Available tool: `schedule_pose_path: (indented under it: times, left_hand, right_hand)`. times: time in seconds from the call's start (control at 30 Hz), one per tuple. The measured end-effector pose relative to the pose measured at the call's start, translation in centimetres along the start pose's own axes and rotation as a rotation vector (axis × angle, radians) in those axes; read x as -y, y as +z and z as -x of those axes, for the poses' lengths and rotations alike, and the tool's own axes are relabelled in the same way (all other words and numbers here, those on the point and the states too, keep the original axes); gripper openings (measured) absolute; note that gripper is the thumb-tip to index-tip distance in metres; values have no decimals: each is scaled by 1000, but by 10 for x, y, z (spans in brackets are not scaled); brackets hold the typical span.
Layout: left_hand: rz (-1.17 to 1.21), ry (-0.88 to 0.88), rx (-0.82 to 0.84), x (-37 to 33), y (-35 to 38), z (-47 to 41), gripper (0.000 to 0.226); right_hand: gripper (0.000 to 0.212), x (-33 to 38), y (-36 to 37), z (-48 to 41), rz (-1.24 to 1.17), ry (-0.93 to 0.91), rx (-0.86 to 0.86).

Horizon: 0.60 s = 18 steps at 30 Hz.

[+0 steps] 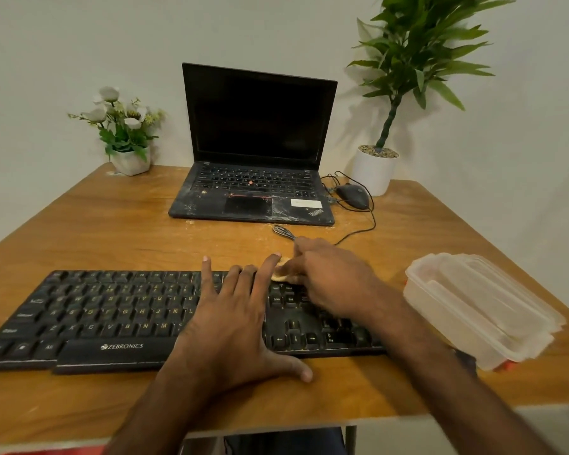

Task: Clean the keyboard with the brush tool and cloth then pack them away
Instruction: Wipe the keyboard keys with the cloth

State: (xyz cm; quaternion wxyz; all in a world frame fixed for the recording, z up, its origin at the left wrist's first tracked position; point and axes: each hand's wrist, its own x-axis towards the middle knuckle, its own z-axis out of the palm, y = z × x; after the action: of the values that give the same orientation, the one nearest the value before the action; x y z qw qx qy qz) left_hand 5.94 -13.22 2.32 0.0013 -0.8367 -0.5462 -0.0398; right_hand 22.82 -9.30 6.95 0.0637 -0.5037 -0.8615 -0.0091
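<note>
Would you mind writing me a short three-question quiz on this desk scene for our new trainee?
1. True or false: the left hand lies flat, fingers spread, on the keyboard.
2. What does the right hand pinch at the keyboard's far edge? A) a pen B) a pale cloth C) a cup
3. Fill in: the clear plastic container stands to the keyboard's ____.
Key: 1 true; 2 B; 3 right.
</note>
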Motion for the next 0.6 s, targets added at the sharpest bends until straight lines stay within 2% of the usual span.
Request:
schedule_pose_path:
  times: [0.07,0.17,0.37,0.5,0.6]
  left_hand:
    - [0,-2,-3,0,0,-1,151]
    - [16,-10,-4,3,2,0,151]
    - [22,-3,-29,2,3,2,146]
    - [3,8,-55,0,4,2,137]
    - [2,14,-92,-2,5,4,135]
  right_hand:
    - [23,13,9,-3,-17,-65,-51]
    - [27,10,8,-4,20,-99,-11]
    - [36,-30,-15,21,43,137,179]
    - [31,-1,4,14,-16,114,32]
    - [38,25,18,8,1,61,-70]
